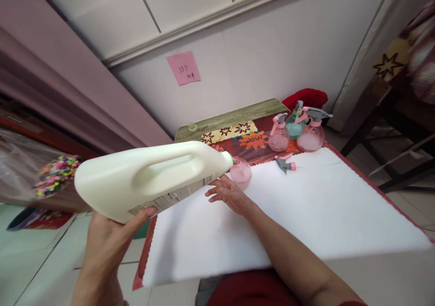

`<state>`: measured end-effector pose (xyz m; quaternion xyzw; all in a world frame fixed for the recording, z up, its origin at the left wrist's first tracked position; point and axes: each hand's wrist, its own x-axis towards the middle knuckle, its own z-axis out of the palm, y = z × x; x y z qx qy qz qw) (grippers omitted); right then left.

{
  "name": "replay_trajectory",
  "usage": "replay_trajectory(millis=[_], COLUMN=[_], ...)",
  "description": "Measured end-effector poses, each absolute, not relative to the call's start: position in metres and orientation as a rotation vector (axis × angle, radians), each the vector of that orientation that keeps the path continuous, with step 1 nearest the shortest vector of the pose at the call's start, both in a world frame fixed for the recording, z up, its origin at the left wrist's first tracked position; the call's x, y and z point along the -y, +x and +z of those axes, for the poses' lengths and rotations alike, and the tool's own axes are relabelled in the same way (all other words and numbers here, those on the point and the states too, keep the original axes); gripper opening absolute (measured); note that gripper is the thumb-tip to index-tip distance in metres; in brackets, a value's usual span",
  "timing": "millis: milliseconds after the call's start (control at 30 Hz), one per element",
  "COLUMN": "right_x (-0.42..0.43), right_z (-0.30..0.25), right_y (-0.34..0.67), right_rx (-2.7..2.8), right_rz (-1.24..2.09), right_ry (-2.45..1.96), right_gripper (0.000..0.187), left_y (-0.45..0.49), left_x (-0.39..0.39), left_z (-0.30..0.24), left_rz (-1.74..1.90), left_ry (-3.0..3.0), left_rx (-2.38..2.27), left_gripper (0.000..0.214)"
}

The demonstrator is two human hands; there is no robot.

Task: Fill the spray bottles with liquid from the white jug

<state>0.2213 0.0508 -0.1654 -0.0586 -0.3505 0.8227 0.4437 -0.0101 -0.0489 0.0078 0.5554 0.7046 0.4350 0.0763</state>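
A large cream detergent jug [108, 172] lies tilted on its side in the air, its mouth pointing right. My left hand [118, 231] is closed around its underside near the base. The jug's green-rimmed mouth meets the top of a pink transparent spray bottle [242, 173] without its spray head; whether liquid flows is hidden. My right hand [231, 195] is just below the jug's neck beside that bottle, fingers stretched out and apart. I cannot tell whether its fingertips touch the jug. A loose grey-and-pink spray head [284, 164] lies on the white mat to the right.
Two pink spray bottles [278, 138] [311, 136] and a green spray bottle [295, 125] stand at the table's back right. A small pale green ring-shaped cap [192, 127] sits at the back left. The white mat [306, 215] covers the front. A wall [251, 65] rises behind.
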Motion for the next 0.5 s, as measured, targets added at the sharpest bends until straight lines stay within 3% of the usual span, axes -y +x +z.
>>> replay_trajectory(millis=[500], right_x=[-0.0506], right_z=[-0.1668], right_y=[0.2210], right_rx=[0.872], right_rz=[2.036], right_ry=[-0.120], right_gripper=[0.056], left_y=[-0.0054], left_x=[0.0478], left_z=[0.0143], left_rz=[1.282], left_ry=[1.611], left_rx=[-2.140], left_gripper=[0.065])
